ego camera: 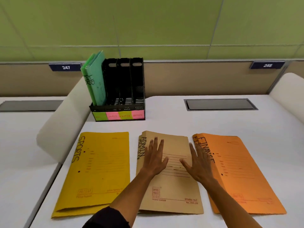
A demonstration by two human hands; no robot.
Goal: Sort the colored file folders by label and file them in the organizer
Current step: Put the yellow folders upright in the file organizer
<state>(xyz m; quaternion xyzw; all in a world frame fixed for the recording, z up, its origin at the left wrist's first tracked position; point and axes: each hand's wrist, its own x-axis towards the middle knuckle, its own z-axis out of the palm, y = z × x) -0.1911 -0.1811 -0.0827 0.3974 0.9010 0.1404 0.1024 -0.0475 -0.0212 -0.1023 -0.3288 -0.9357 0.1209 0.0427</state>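
Resting: you are laying both flat, spread hands, left hand (154, 157) and right hand (199, 163), on the ADMIN folders (171, 175).
Risking: lifting carelessly, you are splitting the stack.

Bare white desk (205, 122) lies open between the three flat folder stacks and the black organizer (120, 96). Green folders (94, 79) occupy its leftmost slot; three slots stand free. A rounded white divider (62, 122) flanks its left.

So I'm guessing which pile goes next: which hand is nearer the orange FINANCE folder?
Right. The right hand lies at the ADMIN folder's right edge, beside the FINANCE folder; the left hand rests farther away.
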